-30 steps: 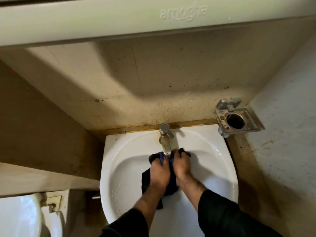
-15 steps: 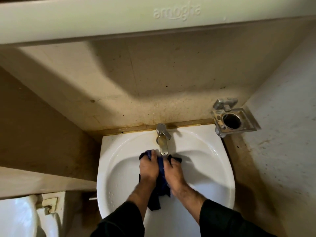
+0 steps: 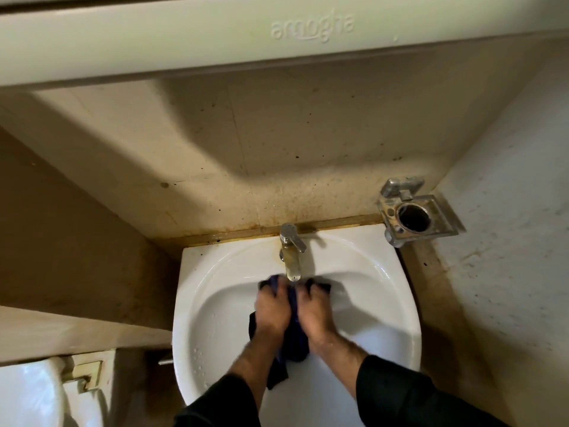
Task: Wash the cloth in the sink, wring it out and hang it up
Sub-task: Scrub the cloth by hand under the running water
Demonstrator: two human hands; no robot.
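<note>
A white sink (image 3: 397,303) is seen from above, with a chrome tap (image 3: 291,254) at the middle of its back edge taken as the landmark. Directly below the tap's spout, a dark blue cloth (image 3: 294,337) is held bunched between two hands inside the basin. The left hand (image 3: 272,312) is placed just left of the spout and the right hand (image 3: 317,315) just right of it, both with fingers curled over the fabric and gripping it; a tail of cloth is left hanging down toward the front of the basin, away from the tap. Compared with half a second ago, the hands are set a little wider apart, so that cloth is pulled out past the knuckles on either side beneath the spout. This is judged to be one stroke of scrubbing or rinsing, so the washing stage appears to be under way, with wringing and hanging not yet begun. Whether water is running cannot be told. A metal holder (image 3: 415,215) is fixed to the wall to the right of the tap.
</note>
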